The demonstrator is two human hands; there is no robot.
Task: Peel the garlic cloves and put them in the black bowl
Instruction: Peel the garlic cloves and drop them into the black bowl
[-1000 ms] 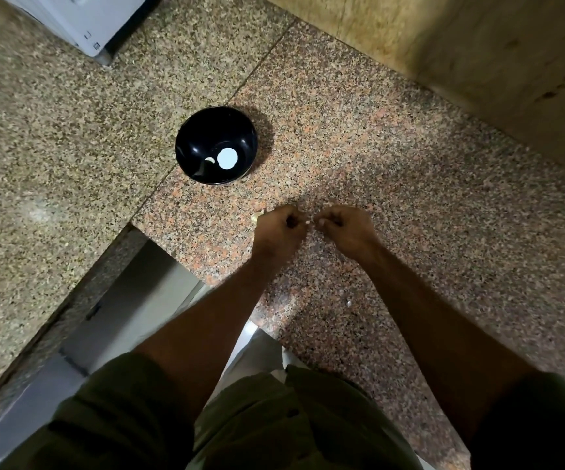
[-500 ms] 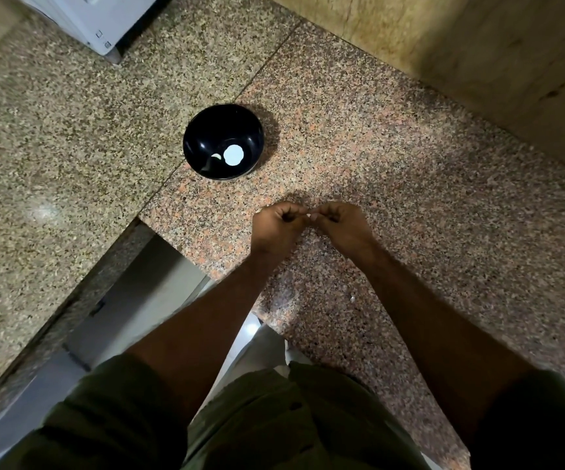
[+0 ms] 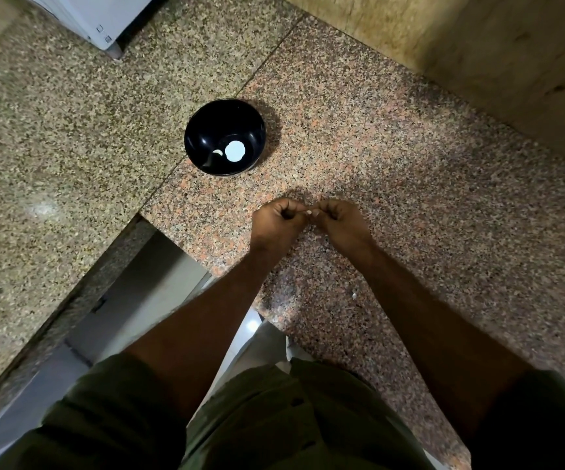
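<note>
Over the speckled granite counter [image 3: 410, 184], the left hand [image 3: 276, 223] and right hand [image 3: 340, 222] pinch one small garlic clove [image 3: 308, 212] between curled fingertips, probably to strip its skin, near the black bowl [image 3: 206, 130] for an easy drop.

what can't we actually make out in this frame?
- Garlic clove, head view: only a pale sliver shows between the left hand and right hand; curled fingers hide how far it is peeled.
- Black bowl contents: round white spot is probably glare; one pale crescent, too small to identify.
- White flecks on counter: too small.
</note>
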